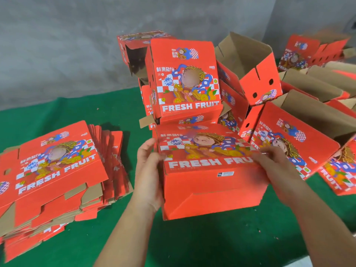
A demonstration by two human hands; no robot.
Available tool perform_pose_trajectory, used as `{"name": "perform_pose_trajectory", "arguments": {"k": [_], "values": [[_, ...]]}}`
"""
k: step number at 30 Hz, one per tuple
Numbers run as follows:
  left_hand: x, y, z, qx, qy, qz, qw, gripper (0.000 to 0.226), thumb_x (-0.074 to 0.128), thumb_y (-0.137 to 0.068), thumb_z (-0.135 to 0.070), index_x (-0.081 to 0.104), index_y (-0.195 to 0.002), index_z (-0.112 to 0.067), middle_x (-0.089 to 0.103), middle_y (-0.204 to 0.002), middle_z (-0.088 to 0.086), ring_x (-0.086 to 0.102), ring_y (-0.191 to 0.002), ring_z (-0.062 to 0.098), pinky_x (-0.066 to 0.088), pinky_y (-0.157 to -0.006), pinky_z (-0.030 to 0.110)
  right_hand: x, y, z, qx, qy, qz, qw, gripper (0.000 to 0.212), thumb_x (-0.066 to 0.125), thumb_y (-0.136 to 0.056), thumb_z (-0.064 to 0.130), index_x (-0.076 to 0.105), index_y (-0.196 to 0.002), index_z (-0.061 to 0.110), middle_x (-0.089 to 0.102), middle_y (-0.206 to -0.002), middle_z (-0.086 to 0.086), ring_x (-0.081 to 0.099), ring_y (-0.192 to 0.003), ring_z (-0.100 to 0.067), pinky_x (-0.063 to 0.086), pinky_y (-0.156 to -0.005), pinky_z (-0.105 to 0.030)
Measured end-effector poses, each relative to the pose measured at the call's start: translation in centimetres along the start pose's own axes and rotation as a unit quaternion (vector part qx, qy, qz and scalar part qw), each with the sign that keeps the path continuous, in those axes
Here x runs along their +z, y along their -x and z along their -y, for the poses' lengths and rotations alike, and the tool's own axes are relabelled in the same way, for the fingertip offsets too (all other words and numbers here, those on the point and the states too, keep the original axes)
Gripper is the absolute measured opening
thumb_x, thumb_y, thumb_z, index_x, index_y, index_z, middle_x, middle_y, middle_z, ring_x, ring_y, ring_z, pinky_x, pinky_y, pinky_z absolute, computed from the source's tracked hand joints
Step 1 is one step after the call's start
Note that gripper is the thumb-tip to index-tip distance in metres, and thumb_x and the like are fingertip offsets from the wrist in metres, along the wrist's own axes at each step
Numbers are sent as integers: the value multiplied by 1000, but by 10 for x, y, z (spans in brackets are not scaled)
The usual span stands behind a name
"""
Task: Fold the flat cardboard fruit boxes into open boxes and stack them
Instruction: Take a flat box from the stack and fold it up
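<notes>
A red "FRESH FRUIT" cardboard box stands partly folded in front of me on the green cloth, its printed panel tilted away and a plain red flap hanging toward me. My left hand grips its left edge, thumb on the printed face. My right hand holds its right edge, fingers curled over the top corner. A pile of flat red boxes lies at the left. Folded boxes are heaped behind the one I hold.
More folded open boxes with brown insides lie tumbled at the back right and right. The green cloth covers the table. A grey concrete wall rises behind.
</notes>
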State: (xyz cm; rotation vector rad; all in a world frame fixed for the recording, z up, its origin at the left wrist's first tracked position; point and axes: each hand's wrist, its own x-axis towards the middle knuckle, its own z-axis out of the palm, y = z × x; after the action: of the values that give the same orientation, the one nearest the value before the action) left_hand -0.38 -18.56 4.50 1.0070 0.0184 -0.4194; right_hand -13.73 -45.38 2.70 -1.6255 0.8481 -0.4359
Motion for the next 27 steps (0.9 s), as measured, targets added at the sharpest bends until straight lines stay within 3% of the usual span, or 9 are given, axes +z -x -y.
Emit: {"name": "perform_pose_trajectory", "arguments": {"k": [2,5,10,13,15,19,21,25,27], "values": [[-3,-7,6,-48,-26,-40,998,36,65,-91,-9,51,-116,-31,78,-89,3,73,-72,19,58,-55,34,-4,5,-14,-14,-5,37,999,34,74,-94,27,63,-124,38,61,-120,4,66,-101,-16,55,-82,-34],[-7,-13,22,-135,-71,-49,987,37,72,-92,-18,46,-118,-28,77,-76,3,73,-61,21,57,-52,38,-8,10,-31,-26,2,79,997,55,69,-97,13,57,-134,50,61,-124,20,71,-98,-5,60,-82,-29],[-13,-12,53,-69,-93,-107,987,40,74,-92,-12,54,-125,-25,79,-97,1,77,-75,31,60,-55,45,-7,14,-49,-27,73,83,993,68,63,-96,6,45,-143,52,52,-134,17,67,-109,-12,58,-90,-42],[-2,-12,64,-43,-76,-96,992,40,71,-93,-7,59,-126,-28,78,-103,11,77,-78,33,62,-63,51,-4,17,-58,-29,106,43,993,70,58,-94,4,45,-147,48,43,-128,21,63,-97,-2,60,-72,-29],[8,-12,66,-17,-71,-91,993,41,70,-96,-11,59,-131,-27,77,-102,3,77,-86,31,63,-70,54,-3,17,-61,-19,98,20,995,72,58,-92,3,44,-146,49,38,-125,28,60,-90,4,57,-60,-21],[33,-13,66,75,-99,-91,988,45,74,-94,-17,61,-134,-31,64,-84,-14,69,-87,18,60,-79,46,-1,19,-56,-2,164,-20,986,71,71,-90,29,39,-148,52,34,-140,11,53,-126,-24,51,-99,-51],[51,-7,71,133,-127,-79,980,44,79,-90,-20,64,-127,-38,60,-88,-9,62,-83,13,55,-78,42,-4,25,-46,-5,166,-30,986,66,70,-88,55,35,-145,59,31,-150,13,43,-139,-22,39,-112,-58],[109,8,74,271,-200,9,942,46,78,-82,-38,61,-123,-49,57,-98,-8,57,-79,13,52,-72,37,-2,33,-7,-105,62,29,992,57,56,-92,67,30,-142,63,38,-144,41,38,-133,18,34,-116,-27],[138,13,68,304,-228,53,923,41,73,-85,-39,59,-121,-52,56,-97,-13,57,-79,14,51,-71,37,-1,33,19,-142,3,95,985,72,52,-95,50,14,-156,46,23,-160,32,27,-137,25,31,-108,-5]]}}
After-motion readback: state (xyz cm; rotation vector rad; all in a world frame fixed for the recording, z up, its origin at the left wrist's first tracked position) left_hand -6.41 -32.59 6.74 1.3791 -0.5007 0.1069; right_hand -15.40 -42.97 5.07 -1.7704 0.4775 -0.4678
